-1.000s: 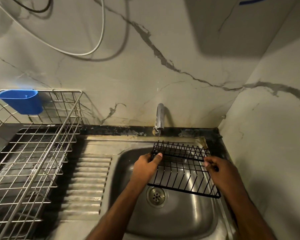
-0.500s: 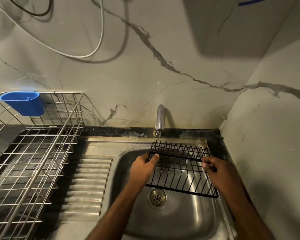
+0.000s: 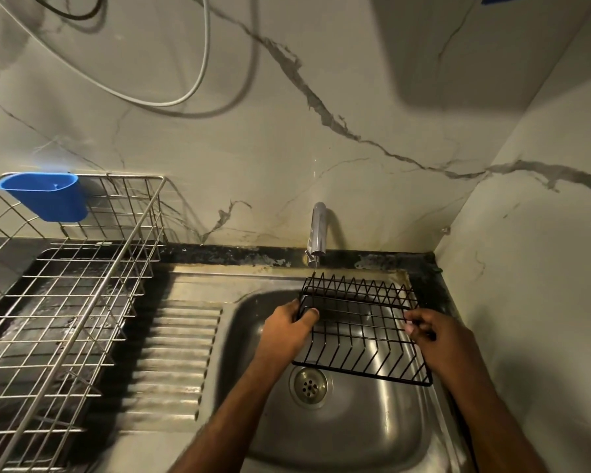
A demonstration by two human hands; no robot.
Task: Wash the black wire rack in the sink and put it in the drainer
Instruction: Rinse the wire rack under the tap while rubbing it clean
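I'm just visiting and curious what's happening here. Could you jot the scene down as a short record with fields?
Place: steel sink in a marble-walled corner
Held item: black wire rack, over the basin under the tap
Left hand: grips the rack's left edge
Right hand: grips the rack's right edge
Water: a thin stream at the tap's mouth
Drainer: wire basket left of the sink
Blue cup: hangs on the drainer's back rim

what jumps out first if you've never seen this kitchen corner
The black wire rack held over the sink by the left hand and right hand, under the tap. Left of the sink stands the steel wire drainer, a blue cup hooked on its back rim.
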